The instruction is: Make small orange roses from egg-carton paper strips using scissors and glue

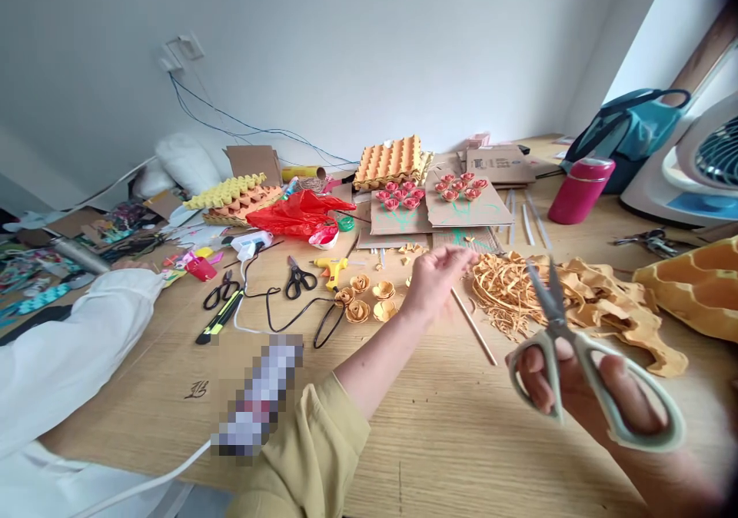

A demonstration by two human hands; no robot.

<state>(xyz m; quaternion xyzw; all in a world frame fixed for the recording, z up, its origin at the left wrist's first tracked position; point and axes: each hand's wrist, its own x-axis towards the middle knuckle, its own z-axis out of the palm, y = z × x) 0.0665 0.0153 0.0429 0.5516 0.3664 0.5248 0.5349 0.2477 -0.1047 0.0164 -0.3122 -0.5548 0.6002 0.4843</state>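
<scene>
My right hand (576,387) holds a pair of scissors (558,326) by its pale green handles, blades pointing up and slightly parted. My left hand (438,280) reaches across the table with its fingertips pinched together; whatever they hold, if anything, I cannot make out. Close to its fingertips lies a heap of shredded orange egg-carton strips (501,295). A thin wooden stick (473,327) rests on the table just right of that hand. To its left sit several cut orange paper-pulp flowers (357,311) and flower cups (384,290).
Behind are cardboard sheets with red flowers (461,187), stacked egg trays (389,161) and a red plastic bag (300,214). A yellow glue gun (331,270), black scissors (300,278) and a cutter knife (220,318) lie left. A pink bottle (581,189) and a fan (692,164) stand right.
</scene>
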